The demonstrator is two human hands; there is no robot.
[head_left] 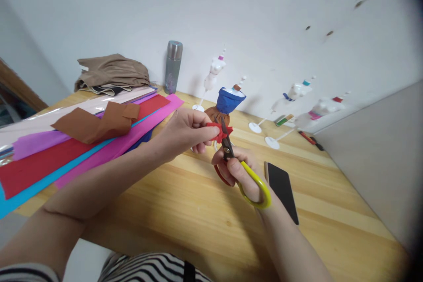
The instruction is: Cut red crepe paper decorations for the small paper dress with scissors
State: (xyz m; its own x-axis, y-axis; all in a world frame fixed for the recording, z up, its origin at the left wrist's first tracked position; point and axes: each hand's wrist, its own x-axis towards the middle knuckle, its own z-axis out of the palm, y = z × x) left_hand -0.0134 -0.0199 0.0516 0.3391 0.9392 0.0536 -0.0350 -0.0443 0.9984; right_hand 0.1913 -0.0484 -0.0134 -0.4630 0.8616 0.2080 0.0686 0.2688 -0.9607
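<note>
Between the thumb and fingers of my left hand [187, 132] is a small piece of red paper [214, 127], possibly crepe, with an uneven right edge. My right hand [243, 165] grips scissors [254, 183] with one yellow-green handle loop and one red. Their dark blades are slightly apart and lie across the right end of the red piece. Just behind my hands stands a small white mannequin dressed in a blue top [229, 100] and a brown gathered skirt [220, 116]; its lower part is hidden.
Coloured paper strips [42, 165] and a folded brown piece [99, 125] cover the left. Farther back are brown cloth [114, 70], a flask [173, 66] and white mannequins [216, 67] on stands. A phone [280, 191] lies right, before a side panel [380, 150].
</note>
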